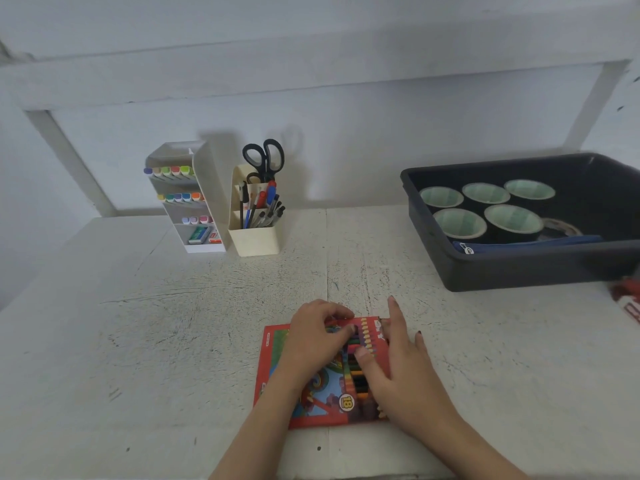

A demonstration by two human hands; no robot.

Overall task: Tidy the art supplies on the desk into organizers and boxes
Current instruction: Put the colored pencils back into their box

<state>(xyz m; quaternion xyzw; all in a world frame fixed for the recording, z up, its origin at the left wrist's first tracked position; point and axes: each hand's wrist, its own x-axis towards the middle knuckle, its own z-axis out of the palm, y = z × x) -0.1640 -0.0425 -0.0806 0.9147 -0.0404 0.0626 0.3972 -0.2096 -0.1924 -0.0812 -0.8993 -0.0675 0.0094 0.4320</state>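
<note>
Left hand (pixel 317 341), right hand (pixel 398 372) on box (pixel 273 375) of crayons (pixel 356 375)

Soft cool light, faint shadow behind scissors (pixel 265 159), frame edges bent and blurred

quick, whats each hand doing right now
Left hand: fingers curled on the coloured pencil box; grip cannot be told.
Right hand: open, pressing the box.

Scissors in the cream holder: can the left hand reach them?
Likely yes: scissors handles stick up clear of the cream holder, nothing stands between, but the left hand rests on the colored pencil box.
</note>
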